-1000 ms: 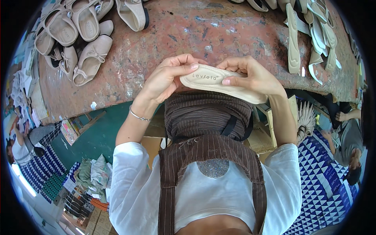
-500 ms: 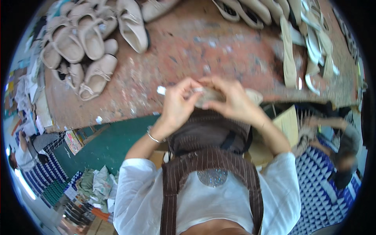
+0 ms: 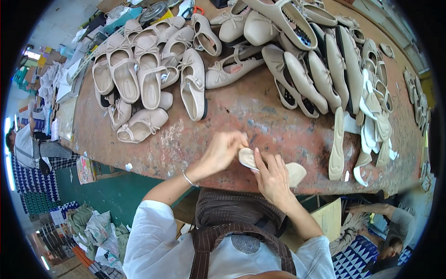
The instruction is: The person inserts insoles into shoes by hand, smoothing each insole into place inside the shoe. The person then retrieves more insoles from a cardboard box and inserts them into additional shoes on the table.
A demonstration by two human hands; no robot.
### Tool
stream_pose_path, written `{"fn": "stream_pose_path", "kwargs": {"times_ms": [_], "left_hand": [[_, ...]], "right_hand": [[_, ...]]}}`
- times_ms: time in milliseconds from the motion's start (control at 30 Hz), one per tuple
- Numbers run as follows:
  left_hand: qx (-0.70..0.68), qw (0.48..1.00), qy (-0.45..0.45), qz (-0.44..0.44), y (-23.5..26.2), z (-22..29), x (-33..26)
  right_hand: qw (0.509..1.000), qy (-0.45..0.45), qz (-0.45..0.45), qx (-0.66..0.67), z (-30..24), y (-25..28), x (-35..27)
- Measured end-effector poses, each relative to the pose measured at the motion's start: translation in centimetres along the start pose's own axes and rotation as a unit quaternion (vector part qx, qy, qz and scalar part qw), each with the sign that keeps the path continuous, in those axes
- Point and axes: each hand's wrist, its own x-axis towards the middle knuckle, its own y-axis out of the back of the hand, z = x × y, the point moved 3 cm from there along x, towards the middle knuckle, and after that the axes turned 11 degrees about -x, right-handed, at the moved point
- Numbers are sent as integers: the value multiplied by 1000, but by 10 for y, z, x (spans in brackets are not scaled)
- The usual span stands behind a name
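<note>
A beige shoe insole (image 3: 296,175) lies at the near edge of the worktable, its narrow rounded end toward my left hand. Across its middle is my right hand (image 3: 273,176), closed on it, with fingers on top. My left hand (image 3: 226,148) is closed in a pinch right beside the insole's rounded end. Whatever those fingertips hold, if anything, is too small or hidden to tell. To the right lie a loose beige insole (image 3: 336,151) and several white and beige insole pieces (image 3: 368,132).
Beige flat shoes with bows (image 3: 124,69) are heaped at the far left. More shoes (image 3: 320,74) stand tilted in a row at the far right. The stained worktable (image 3: 223,111) spans the front. Another person (image 3: 402,223) is at the lower right, and one more (image 3: 28,144) at far left.
The view has shifted, showing more of the far table. My hands have moved slightly apart, exposing the insole's rounded end. The white bit near my left hand no longer shows there.
</note>
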Motion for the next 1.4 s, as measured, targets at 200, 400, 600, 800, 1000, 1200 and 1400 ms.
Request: {"fn": "stream_pose_path", "kwargs": {"times_ms": [200,400,600,800,1000,1200,1400], "left_hand": [[205,867,-188,413,139,49,180],[215,843,-8,494,148,67,263],[421,821,-95,374,137,99,185],[318,840,-334,287,90,110,86],[347,808,-338,336,67,78,-11],[571,709,-239,338,75,64,44],[316,896,-272,151,-53,109,73]], "right_hand": [[935,-190,8,300,29,18,-9],[801,-284,81,520,48,19,-25],[726,-381,79,567,59,18,-31],[481,-367,41,795,53,-6,-48],[534,-387,-47,750,16,-21,-83],[528,-336,-25,779,10,-25,-94],[537,-350,107,760,24,-10,-102]]}}
